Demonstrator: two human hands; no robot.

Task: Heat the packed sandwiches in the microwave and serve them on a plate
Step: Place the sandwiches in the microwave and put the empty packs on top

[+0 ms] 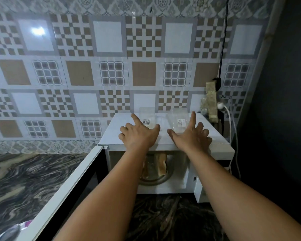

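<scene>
Left hand (pixel 139 132) and right hand (pixel 189 134) are hovering spread, empty, near clear containers (pixel 147 117) along the microwave (pixel 111 131) top's rear edge; sandwiches (pixel 161 164) are lying inside.

Two bare forearms enter from the bottom edge of the head view, and no sleeve shows anywhere along their visible length. Neither wrist carries a watch, band or bracelet. The left hand (pixel 139 134) and the right hand (pixel 191 136) are both ungloved, and no ring can be made out on any finger. A faint darker patch lies on the back of the left hand near the wrist; what it is cannot be told.
</scene>
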